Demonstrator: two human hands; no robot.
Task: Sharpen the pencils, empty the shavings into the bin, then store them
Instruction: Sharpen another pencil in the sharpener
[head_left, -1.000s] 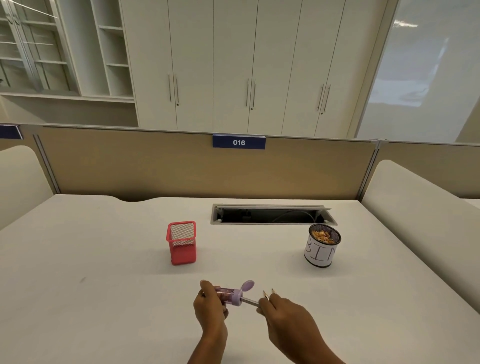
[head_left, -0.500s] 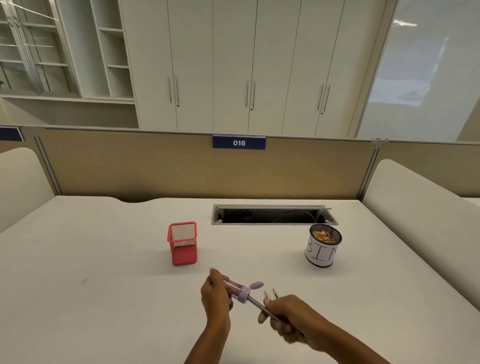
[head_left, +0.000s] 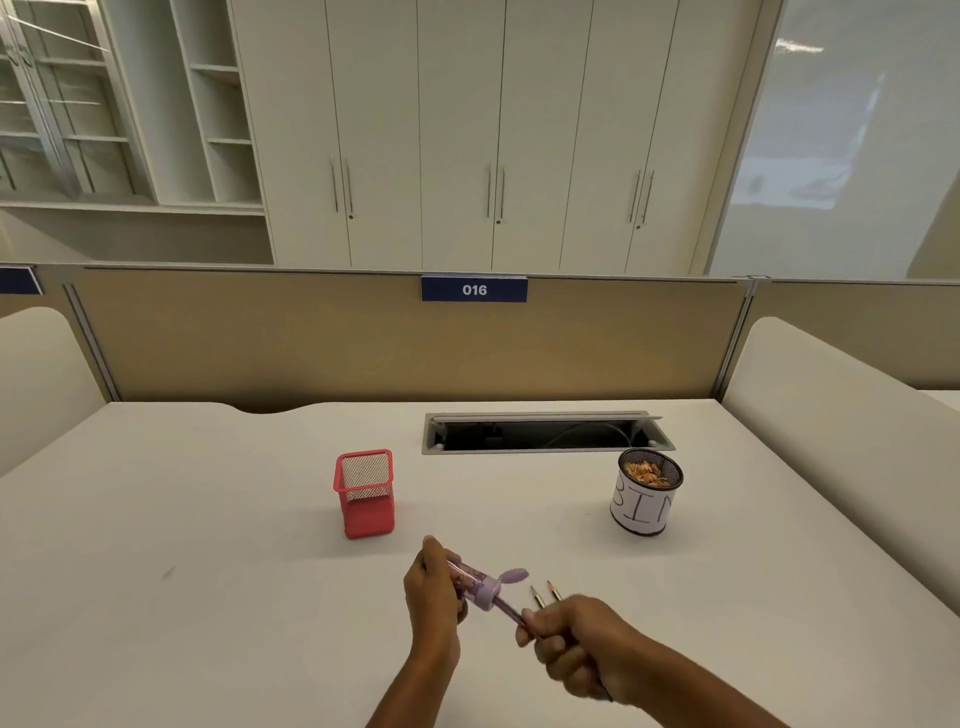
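The left hand (head_left: 434, 597) gripped a purple sharpener (head_left: 475, 584) — the right hand (head_left: 576, 642), fingers curled tight, held a pencil (head_left: 509, 612) pushed into it, with two spare pencils (head_left: 545, 596).

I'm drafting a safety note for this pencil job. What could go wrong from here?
1. The sharpener has its lid flipped open while the left hand holds it tilted, so shavings might spill onto the table instead of the bin.
2. The right hand grips two spare pencils, sharp tips forward, beside the pencil in the sharpener; twisting could let them slip or jab the left hand.
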